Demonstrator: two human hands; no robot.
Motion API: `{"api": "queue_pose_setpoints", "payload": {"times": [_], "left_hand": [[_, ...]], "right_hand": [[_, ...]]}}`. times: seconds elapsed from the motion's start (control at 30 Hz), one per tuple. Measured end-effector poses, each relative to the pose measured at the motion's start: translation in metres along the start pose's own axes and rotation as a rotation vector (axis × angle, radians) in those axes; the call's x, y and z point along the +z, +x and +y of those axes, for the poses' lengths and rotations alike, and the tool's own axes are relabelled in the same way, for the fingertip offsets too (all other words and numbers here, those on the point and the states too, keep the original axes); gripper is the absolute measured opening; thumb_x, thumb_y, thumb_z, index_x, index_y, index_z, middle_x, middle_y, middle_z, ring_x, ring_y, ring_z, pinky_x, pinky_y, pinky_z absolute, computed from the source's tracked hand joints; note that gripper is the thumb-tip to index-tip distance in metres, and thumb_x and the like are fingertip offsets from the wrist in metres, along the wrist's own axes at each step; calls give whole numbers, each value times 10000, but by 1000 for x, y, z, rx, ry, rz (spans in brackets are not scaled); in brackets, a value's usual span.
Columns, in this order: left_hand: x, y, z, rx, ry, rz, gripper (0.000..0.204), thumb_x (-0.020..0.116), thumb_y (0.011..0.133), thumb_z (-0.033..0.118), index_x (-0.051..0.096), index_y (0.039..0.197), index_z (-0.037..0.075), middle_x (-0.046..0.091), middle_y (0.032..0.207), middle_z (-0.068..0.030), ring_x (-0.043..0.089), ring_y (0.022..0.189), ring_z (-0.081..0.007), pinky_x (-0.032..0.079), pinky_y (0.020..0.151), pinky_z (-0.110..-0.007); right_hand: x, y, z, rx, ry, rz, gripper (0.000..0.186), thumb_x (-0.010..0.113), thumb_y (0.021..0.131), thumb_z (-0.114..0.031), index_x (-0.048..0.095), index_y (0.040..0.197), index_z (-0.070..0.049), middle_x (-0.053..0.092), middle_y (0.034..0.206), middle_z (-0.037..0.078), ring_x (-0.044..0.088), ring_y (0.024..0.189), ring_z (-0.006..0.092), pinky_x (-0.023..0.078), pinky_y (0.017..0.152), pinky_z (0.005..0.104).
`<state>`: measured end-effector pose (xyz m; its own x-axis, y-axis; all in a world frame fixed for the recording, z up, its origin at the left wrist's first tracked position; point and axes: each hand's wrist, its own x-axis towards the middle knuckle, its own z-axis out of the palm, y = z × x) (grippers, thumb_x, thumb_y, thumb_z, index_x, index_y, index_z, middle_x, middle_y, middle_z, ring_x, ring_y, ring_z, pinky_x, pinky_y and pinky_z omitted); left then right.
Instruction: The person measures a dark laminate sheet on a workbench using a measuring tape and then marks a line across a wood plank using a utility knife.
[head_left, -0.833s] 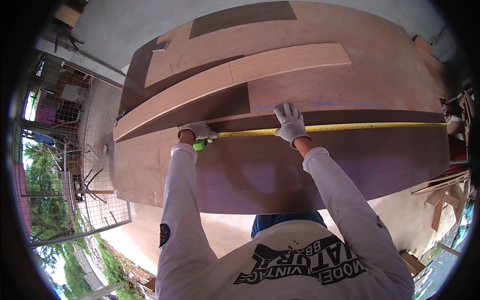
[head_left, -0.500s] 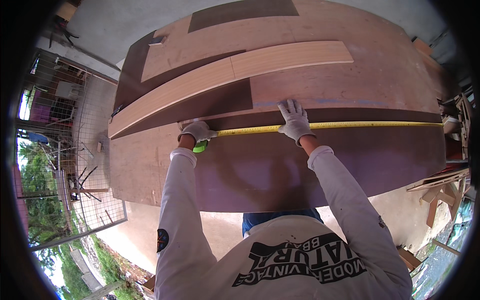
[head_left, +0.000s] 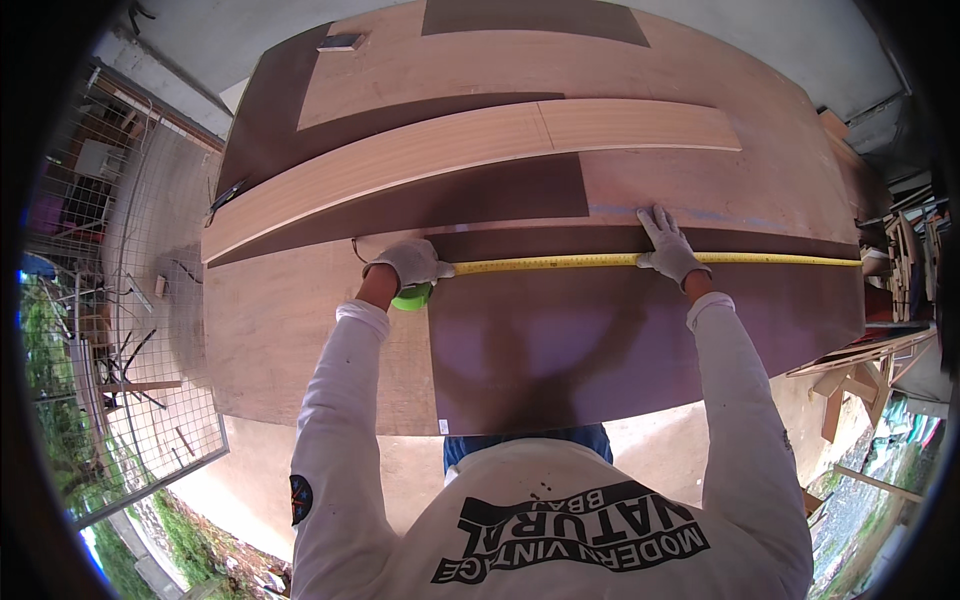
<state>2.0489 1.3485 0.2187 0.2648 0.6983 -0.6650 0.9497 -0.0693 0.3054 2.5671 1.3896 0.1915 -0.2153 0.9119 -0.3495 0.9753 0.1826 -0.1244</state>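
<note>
My left hand (head_left: 408,265), in a pale work glove, is closed around a tape measure with a green case (head_left: 413,296). From it the yellow blade (head_left: 560,263) runs right, across a dark purple-brown sheet (head_left: 640,340), to that sheet's right edge. Farther along the blade, my right hand (head_left: 672,250), gloved too, lies flat with fingers spread, thumb and palm over the tape. A long light wood plank (head_left: 430,160) rests beyond my hands, slanting across the board surface. The glove hides most of the tape's case.
A dark hand tool (head_left: 226,197) lies by the plank's left end, and a small block (head_left: 342,42) sits at the far left. A wire mesh panel (head_left: 150,300) stands at left. Wood offcuts (head_left: 850,385) and stacked boards (head_left: 910,250) are at right.
My right hand has slid right along the blade, widening the gap between my hands. My left hand keeps its hold on the tape measure. The whole view has shifted a little.
</note>
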Motion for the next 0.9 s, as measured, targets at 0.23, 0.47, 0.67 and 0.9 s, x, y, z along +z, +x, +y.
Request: {"api": "queue_pose_setpoints", "payload": {"times": [0.23,0.47,0.67,0.9], "left_hand": [[3,-8,-18,-5,33,73,545,594,994,592,842,923,112,783,960,-143,752,973,-318,572,912,-463],[-2,-4,-24,56,-25,49,490,645,992,532,834,921,86,773,884,-125,753,827,-267,580,820,-407],[-9,-10,-37,-50,-149,0,436,718,944,498,829,924,77,764,821,-122,737,742,-244,569,723,-374],[-23,-23,-55,-171,-7,-3,504,691,912,574,826,946,90,772,855,-138,740,789,-261,567,763,-393]], "right_hand": [[9,2,-20,62,6,-3,1118,896,787,-311,236,1686,-231,141,1760,198,135,1623,405,269,1275,553],[5,1,-20,87,17,-9,1116,897,780,-318,243,1678,-208,147,1759,186,146,1623,394,269,1279,544],[3,2,-22,102,39,9,1109,902,779,-320,256,1674,-208,144,1765,166,147,1626,378,263,1282,542],[7,-1,-5,106,45,19,1114,904,782,-329,251,1676,-206,146,1765,166,137,1629,373,253,1283,554]]}}
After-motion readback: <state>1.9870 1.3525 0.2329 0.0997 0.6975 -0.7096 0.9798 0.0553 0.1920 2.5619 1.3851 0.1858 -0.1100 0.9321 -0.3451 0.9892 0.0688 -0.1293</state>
